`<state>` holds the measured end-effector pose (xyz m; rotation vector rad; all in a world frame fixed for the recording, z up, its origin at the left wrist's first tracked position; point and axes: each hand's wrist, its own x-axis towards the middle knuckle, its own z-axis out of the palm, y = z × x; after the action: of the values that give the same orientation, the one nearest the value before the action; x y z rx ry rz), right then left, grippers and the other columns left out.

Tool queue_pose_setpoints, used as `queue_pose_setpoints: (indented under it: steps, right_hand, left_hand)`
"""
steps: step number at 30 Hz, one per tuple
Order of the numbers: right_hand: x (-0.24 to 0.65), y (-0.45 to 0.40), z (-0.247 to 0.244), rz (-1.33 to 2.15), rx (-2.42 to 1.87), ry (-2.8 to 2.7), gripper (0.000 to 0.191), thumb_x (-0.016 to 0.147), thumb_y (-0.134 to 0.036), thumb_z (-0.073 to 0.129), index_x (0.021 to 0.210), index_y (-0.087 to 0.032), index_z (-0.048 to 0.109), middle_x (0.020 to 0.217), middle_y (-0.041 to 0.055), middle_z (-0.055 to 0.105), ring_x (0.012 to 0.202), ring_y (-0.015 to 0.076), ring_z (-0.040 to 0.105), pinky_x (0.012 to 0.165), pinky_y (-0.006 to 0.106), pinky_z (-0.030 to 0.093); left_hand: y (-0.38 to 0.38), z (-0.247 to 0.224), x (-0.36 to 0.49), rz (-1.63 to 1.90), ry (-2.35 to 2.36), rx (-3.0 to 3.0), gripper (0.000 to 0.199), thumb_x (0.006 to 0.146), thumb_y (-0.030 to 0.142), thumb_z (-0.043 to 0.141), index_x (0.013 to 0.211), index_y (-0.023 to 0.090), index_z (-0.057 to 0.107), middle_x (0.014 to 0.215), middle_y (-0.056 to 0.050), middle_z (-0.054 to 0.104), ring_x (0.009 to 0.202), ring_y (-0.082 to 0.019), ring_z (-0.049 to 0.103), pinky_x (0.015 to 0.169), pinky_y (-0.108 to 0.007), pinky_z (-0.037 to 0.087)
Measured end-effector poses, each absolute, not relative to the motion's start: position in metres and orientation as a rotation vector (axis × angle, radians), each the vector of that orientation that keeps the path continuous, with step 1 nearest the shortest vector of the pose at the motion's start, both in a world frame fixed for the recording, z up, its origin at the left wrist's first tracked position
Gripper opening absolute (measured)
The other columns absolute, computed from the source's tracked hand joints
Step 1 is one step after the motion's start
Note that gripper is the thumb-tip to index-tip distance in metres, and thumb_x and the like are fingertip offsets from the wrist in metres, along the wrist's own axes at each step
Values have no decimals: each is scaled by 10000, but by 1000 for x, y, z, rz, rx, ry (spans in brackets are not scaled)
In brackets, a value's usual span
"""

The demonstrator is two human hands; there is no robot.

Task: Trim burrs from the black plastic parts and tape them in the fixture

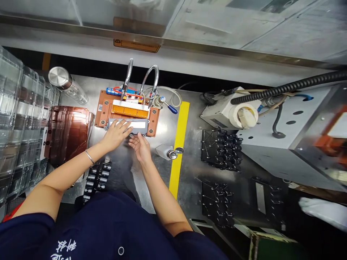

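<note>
A flat grey housing part with a white strip [139,125] lies at the front of an orange-brown fixture [101,117]. My left hand [116,135] rests palm down on its left half, fingers stretched out and slightly spread. At the part's lower edge is my right hand [141,147], palm turned up; its thumb is at the edge and its fingers are apart, pointing left. Just behind the part is an orange slotted bar [130,110] under a white block. Two bendable metal hoses [154,77] arch over the fixture, beside a blue-handled lever [171,108].
A white bottle with a metal cap [164,151] stands near a yellow strip [179,144]. Black moulded parts [221,148] lie to the right, others [97,180] by my body. Left are a steel-lidded flask [67,85], brown translucent trays [70,133] and clear trays [16,126].
</note>
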<state>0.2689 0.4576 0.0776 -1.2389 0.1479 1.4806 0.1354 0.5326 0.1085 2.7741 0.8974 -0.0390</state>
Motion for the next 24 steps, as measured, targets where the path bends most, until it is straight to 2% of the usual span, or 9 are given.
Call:
queue_pose_setpoints:
  steps: [10, 14, 18, 21, 24]
  right_hand:
    - [257, 453, 81, 1511, -1242, 172, 354, 714, -495, 725, 685, -165, 598, 606, 4, 684, 546, 114, 649, 526, 212, 548]
    - [254, 464, 83, 1462, -1224, 70, 290, 732, -453, 697, 754, -181, 600, 657, -5, 689, 599, 114, 656, 582, 225, 551]
    - [273, 475, 87, 1496, -1476, -293, 231, 738, -408, 644, 816, -195, 602, 777, 21, 720, 662, 135, 668, 631, 277, 554]
    - [305, 477, 98, 1510, -1615, -491, 170, 706, -335, 651, 789, -188, 628, 779, 30, 715, 642, 152, 645, 626, 307, 538]
    - [349, 487, 118, 1177, -1973, -950, 171, 773, -273, 577, 882, -179, 670, 860, 56, 707, 741, 180, 633, 729, 341, 516]
  left_hand:
    - [529, 104, 137, -79, 613, 2875, 372, 930, 143, 423, 1274, 136, 564, 1376, -111, 539, 1316, -276, 441, 1057, -463, 380]
    - [539, 102, 141, -47, 697, 2900, 354, 932, 140, 413, 1243, 127, 581, 1337, -125, 572, 1271, -283, 485, 1019, -472, 399]
    - [560, 96, 143, 69, 912, 2866, 332, 940, 151, 390, 1200, 145, 596, 1282, -144, 603, 1198, -266, 532, 919, -435, 457]
    - [572, 89, 142, 141, 979, 2834, 342, 948, 165, 365, 1206, 176, 588, 1226, -135, 631, 1123, -253, 568, 867, -423, 477]
    - [569, 83, 144, 151, 1033, 2825, 376, 944, 134, 336, 1234, 153, 575, 1244, -139, 620, 1160, -256, 554, 936, -441, 458]
